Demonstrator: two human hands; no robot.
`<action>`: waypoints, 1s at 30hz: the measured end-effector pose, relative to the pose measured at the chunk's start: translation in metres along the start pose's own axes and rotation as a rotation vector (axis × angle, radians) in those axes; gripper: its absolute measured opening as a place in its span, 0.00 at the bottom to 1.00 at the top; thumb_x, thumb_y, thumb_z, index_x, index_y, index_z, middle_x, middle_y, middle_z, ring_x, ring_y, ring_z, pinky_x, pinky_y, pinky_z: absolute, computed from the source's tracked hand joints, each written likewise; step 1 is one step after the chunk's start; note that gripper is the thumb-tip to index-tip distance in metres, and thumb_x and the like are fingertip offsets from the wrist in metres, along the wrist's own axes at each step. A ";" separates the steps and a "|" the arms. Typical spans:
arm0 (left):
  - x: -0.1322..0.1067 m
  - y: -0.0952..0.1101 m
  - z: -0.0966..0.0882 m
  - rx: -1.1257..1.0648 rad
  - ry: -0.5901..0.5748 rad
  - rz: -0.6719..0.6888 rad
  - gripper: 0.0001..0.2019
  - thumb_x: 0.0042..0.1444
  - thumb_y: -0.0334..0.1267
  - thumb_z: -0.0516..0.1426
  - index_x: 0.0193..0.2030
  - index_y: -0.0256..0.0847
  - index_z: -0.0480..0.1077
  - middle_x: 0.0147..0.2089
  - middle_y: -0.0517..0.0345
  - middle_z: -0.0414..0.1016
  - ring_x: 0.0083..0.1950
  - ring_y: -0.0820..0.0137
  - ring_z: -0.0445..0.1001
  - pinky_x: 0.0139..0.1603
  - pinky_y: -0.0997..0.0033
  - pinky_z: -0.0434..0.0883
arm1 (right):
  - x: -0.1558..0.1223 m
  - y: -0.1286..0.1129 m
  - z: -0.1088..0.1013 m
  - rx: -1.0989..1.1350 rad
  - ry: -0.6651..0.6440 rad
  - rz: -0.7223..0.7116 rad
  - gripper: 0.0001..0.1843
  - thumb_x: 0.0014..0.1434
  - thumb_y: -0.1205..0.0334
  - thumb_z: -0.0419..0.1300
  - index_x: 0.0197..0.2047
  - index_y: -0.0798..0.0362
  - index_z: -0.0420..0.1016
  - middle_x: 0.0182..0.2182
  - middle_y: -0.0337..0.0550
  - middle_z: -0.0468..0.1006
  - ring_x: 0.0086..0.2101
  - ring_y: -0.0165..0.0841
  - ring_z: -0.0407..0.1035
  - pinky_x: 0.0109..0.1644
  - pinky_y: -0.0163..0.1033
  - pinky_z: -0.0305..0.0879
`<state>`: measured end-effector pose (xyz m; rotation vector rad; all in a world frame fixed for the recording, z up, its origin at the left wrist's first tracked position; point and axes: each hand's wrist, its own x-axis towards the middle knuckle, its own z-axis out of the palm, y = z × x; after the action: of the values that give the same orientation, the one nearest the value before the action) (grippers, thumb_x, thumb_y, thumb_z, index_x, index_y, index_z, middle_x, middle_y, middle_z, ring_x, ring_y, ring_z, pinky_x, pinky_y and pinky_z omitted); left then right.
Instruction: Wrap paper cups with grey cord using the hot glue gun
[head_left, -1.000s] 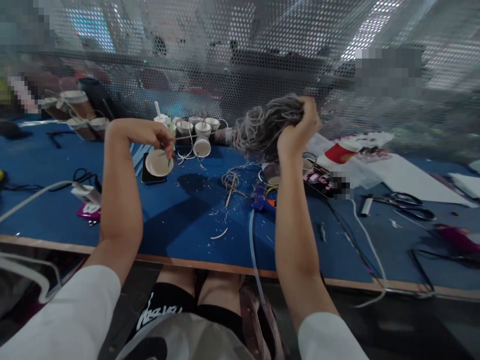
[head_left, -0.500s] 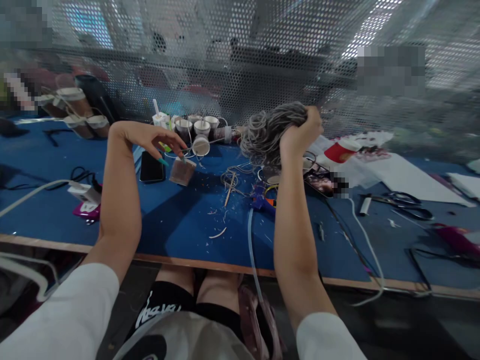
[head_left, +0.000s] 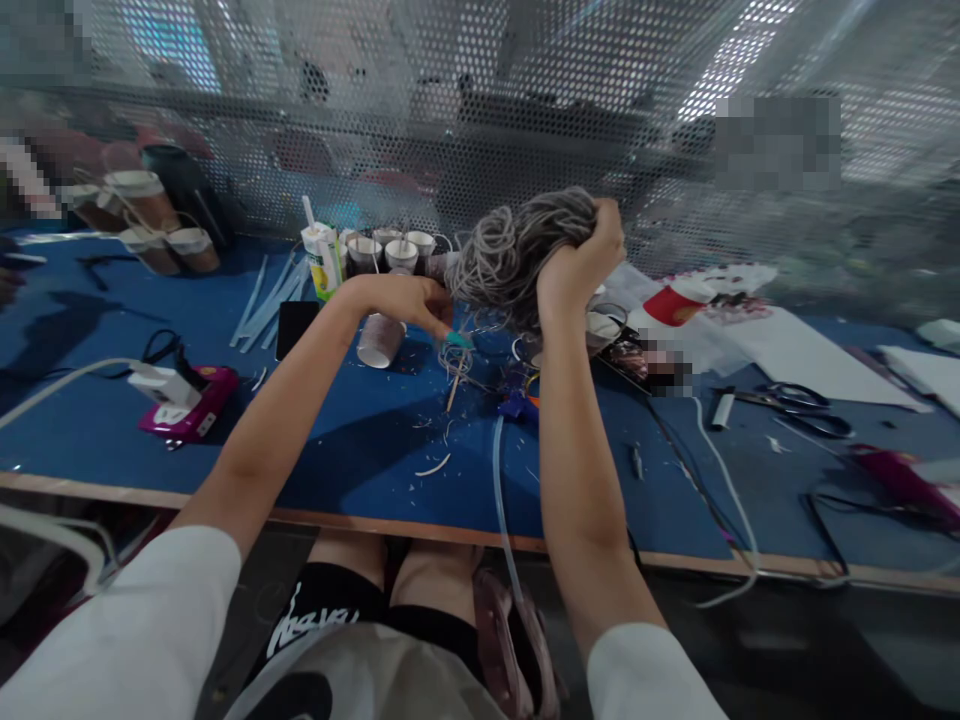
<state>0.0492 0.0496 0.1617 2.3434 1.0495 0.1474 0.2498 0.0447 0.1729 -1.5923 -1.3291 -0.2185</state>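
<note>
My right hand (head_left: 581,265) is raised above the table, closed around a thick bundle of grey cord (head_left: 517,250) that hangs in loops to the left. My left hand (head_left: 412,305) reaches across below that bundle. Its fingers are drawn together, and what lies between them is too small to make out. Under its fingertips, a loose tangle of thin cord (head_left: 456,362) lies with a thin wooden stick (head_left: 453,394). A cord-covered paper cup (head_left: 381,342) rests on its side beneath my left wrist. Near my right forearm is a blue glue gun (head_left: 513,398), partly hidden.
Several paper cups (head_left: 365,252) stand at the back beside a drink carton (head_left: 322,262). Translucent glue sticks (head_left: 270,305) and a phone (head_left: 297,328) lie left. A purple power strip (head_left: 196,408) is further left. Scissors (head_left: 799,400) and a red-and-white cup (head_left: 675,302) are right.
My left hand has moved right from above the cup toward the cord tangle, its spread fingers drawing together. The cup has turned and shifted slightly right. My right hand keeps holding the grey bundle.
</note>
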 end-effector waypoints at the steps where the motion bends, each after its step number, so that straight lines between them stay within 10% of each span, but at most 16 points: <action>1: -0.001 0.000 -0.001 0.008 0.009 0.002 0.15 0.53 0.49 0.60 0.37 0.39 0.79 0.38 0.56 0.81 0.43 0.63 0.78 0.50 0.68 0.70 | 0.001 0.001 -0.001 -0.010 0.000 0.015 0.18 0.61 0.80 0.46 0.50 0.59 0.69 0.50 0.57 0.77 0.52 0.40 0.69 0.58 0.41 0.58; 6: -0.016 0.005 -0.013 0.040 0.225 0.037 0.16 0.61 0.44 0.53 0.34 0.42 0.81 0.25 0.60 0.71 0.34 0.67 0.72 0.48 0.66 0.68 | 0.008 0.012 0.000 -0.059 -0.016 0.089 0.21 0.59 0.82 0.45 0.48 0.55 0.69 0.49 0.53 0.76 0.51 0.41 0.69 0.58 0.44 0.59; 14: -0.029 0.004 -0.017 -0.564 0.802 0.209 0.18 0.63 0.38 0.55 0.21 0.41 0.70 0.48 0.58 0.83 0.55 0.65 0.76 0.50 0.70 0.73 | 0.003 0.018 0.009 -0.176 -0.068 0.089 0.24 0.59 0.81 0.47 0.55 0.56 0.66 0.54 0.58 0.74 0.53 0.46 0.68 0.56 0.50 0.62; 17: -0.031 0.005 -0.018 -0.850 0.864 0.383 0.18 0.65 0.37 0.55 0.22 0.41 0.68 0.56 0.59 0.80 0.58 0.66 0.75 0.48 0.70 0.75 | -0.003 0.016 0.014 -0.250 -0.118 0.030 0.27 0.56 0.81 0.49 0.58 0.56 0.64 0.58 0.57 0.70 0.56 0.46 0.67 0.57 0.50 0.63; 23: -0.043 0.016 -0.027 -1.150 1.017 0.469 0.24 0.72 0.36 0.43 0.23 0.42 0.63 0.30 0.63 0.75 0.44 0.72 0.81 0.49 0.69 0.77 | -0.003 0.029 0.030 -0.282 -0.134 -0.068 0.27 0.53 0.79 0.53 0.56 0.55 0.66 0.54 0.52 0.73 0.57 0.47 0.66 0.60 0.55 0.63; 30: -0.072 0.018 -0.041 -1.207 1.096 0.530 0.24 0.73 0.36 0.42 0.23 0.41 0.62 0.24 0.66 0.66 0.27 0.77 0.70 0.46 0.70 0.79 | -0.009 0.038 0.044 -0.298 -0.058 -0.154 0.23 0.57 0.76 0.50 0.54 0.51 0.67 0.52 0.52 0.73 0.57 0.47 0.64 0.64 0.63 0.55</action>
<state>-0.0017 0.0071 0.2145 1.2071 0.3928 1.8140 0.2583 0.0766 0.1244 -1.7531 -1.5203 -0.4865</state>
